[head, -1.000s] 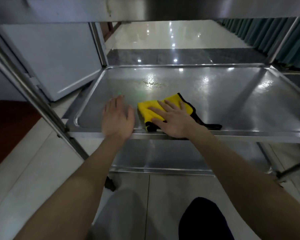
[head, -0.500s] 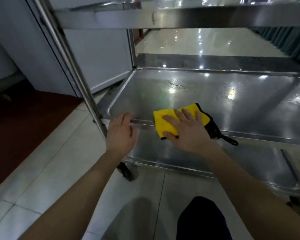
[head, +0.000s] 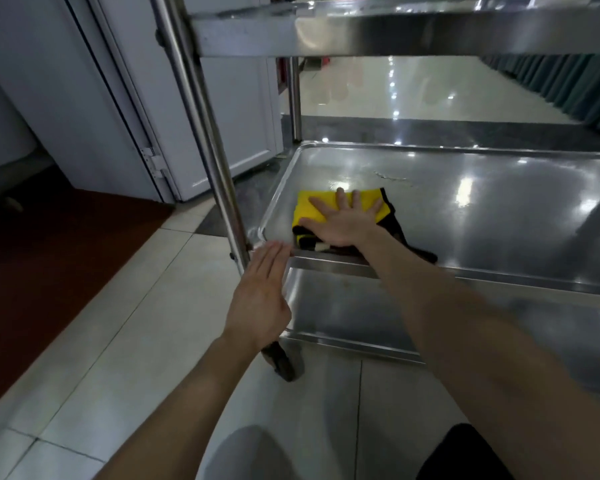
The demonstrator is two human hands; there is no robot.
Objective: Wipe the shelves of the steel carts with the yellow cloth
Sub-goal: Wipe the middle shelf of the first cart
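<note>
The yellow cloth [head: 307,207], edged in black, lies folded on the middle shelf [head: 482,206] of the steel cart, near its front left corner. My right hand [head: 343,220] presses flat on the cloth with fingers spread. My left hand [head: 264,292] is flat with straight fingers, its fingertips at the shelf's front rim beside the corner post [head: 201,126]; it holds nothing. The lower shelf [head: 343,313] shows beneath my arms, and the top shelf [head: 395,32] is above.
A white door and its frame [head: 125,98] stand left of the cart. Dark red flooring [head: 49,258] meets pale floor tiles [head: 125,323]. A black caster [head: 284,362] sits under the front left post. Dark curtains [head: 568,88] hang at the far right. My knees are at the bottom.
The view rose and shifted left. My right hand slid the cloth left and further onto the shelf, toward the corner. My left hand let go of the front rim and straightened.
</note>
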